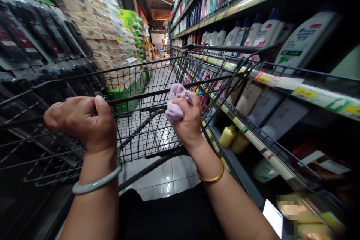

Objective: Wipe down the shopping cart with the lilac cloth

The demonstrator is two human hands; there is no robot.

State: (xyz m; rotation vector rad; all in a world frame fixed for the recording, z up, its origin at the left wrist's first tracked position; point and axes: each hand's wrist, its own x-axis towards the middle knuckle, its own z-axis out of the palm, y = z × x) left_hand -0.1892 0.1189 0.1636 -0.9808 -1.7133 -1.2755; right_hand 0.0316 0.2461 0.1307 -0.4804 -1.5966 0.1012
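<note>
A black wire shopping cart (146,146) stands in front of me, turned at an angle in the aisle. My left hand (84,120) is closed in a fist around the cart's dark handle bar (135,96), thumb on top. A crumpled light purple cloth (174,110) is bunched in my right hand (189,118), whose fingers are closed on it. This cloth lies against the same bar, hiding part of it. Bare wire mesh and floor tiles show through the basket between my hands.
Shelves of shampoo bottles (305,41) line the right side, close to the cart. Stacked beige packs (84,11) and hanging black packaged goods (33,26) flank the left. The tiled aisle floor (160,77) runs ahead. A lit screen (272,217) shows at lower right.
</note>
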